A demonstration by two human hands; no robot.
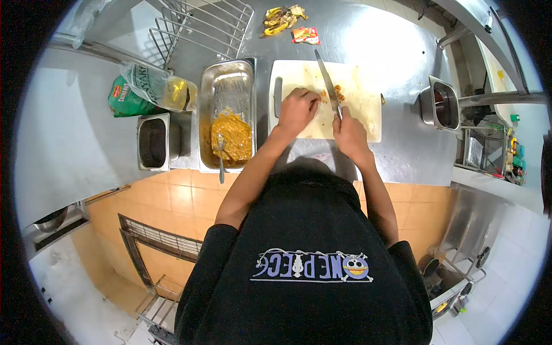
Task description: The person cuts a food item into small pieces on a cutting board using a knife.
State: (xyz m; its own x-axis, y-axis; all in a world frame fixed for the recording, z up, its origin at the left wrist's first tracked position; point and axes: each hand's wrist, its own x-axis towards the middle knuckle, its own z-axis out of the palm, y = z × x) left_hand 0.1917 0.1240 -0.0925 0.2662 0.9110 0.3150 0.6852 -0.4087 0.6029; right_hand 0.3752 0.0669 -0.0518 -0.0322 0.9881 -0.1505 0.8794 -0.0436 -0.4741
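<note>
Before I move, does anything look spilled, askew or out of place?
What look like peels and a red packet lie loose beyond the cutting board, like uncleared scraps. The spoon in the orange mash overhangs the near rim of its pan, so it could get knocked. No clear spill or damage shows.

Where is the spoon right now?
In the head view, left of the board, the spoon rests in the orange mash in the pan, its handle out over the near rim.
</note>
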